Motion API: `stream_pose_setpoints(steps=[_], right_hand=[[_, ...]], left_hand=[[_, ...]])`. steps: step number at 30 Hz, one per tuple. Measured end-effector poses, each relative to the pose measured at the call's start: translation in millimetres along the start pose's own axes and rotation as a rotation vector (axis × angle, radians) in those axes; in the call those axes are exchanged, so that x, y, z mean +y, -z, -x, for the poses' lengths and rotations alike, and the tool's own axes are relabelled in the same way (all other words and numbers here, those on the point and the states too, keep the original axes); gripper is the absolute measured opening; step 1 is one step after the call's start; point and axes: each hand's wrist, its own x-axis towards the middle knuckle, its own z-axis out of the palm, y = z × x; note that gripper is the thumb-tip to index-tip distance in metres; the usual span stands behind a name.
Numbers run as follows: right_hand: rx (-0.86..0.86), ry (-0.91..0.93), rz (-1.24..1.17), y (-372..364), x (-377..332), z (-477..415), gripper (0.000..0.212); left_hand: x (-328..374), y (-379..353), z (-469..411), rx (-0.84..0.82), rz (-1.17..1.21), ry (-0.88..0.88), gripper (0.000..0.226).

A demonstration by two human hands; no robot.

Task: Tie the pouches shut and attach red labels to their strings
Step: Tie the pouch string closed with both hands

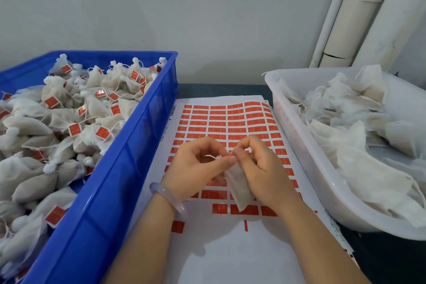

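Pinching with both grips, the left hand [196,168] and right hand [261,168] hold the gathered neck of one white pouch [238,188] at centre, its body hanging toward 6 o'clock above the sheet of red labels [230,122] on the tabletop [219,90]. At 9 o'clock a blue crate [133,168] holds labelled pouches [57,108]; at 3 o'clock a white tub [299,140] holds loose pouches [345,136].

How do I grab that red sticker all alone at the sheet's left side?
Probably lift a near corner of the lone red label with a fingernail, coming from the front: it lies flat on the sheet, bare paper all around.
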Motion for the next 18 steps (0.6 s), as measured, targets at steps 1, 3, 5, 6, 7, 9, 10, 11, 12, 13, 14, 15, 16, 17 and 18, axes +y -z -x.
stream_pose_setpoints(steps=[1,3,5,6,7,9,10,11,12,13,14,15,16,17,18], right_hand=[[0.006,0.017,0.002,-1,0,0,0.014],[0.023,0.049,0.011,-2,0,1,0.014],[0.053,0.07,0.025,-3,0,2,0.011],[0.067,0.079,0.032,-4,0,2,0.009],[0.083,0.091,0.038,-4,0,2,0.008],[0.128,0.112,0.048,-5,0,2,0.009],[0.157,0.116,0.047,-6,1,3,0.01],[0.186,0.116,0.049,-6,1,3,0.01],[0.215,0.116,0.059,-6,1,3,0.009],[0.243,0.117,0.076,-7,1,3,0.009],[0.268,0.118,0.088,-7,0,3,0.008],[0.289,0.117,0.083,-8,-2,4,0.008],[0.31,0.106,0.059,-9,-4,4,0.009],[0.333,0.073,0.018,-10,-6,4,0.01],[0.35,0.015,-0.043,-11,-9,4,0.012]], left_hand=[[0,-1,-1,0.006,0.017,0.008,0.004],[-1,-2,-1,0.014,0.052,0.037,0.004],[-1,-3,-1,0.029,0.063,0.072,0.005],[-2,-3,-1,0.036,0.066,0.082,0.006],[-2,-3,-2,0.043,0.07,0.088,0.007],[-3,-4,-2,0.049,0.078,0.099,0.008],[-3,-4,-2,0.047,0.078,0.108,0.008],[-3,-4,-2,0.044,0.073,0.115,0.009],[-4,-4,-2,0.042,0.062,0.119,0.009],[-4,-3,-3,0.039,0.043,0.118,0.009],[-4,-3,-3,0.037,0.017,0.109,0.009],[-5,-2,-3,0.034,-0.012,0.091,0.01],[-5,-2,-3,0.035,-0.045,0.069,0.011],[-5,-3,-2,0.039,-0.085,0.044,0.013],[-6,-4,-2,0.047,-0.131,0.018,0.015]])
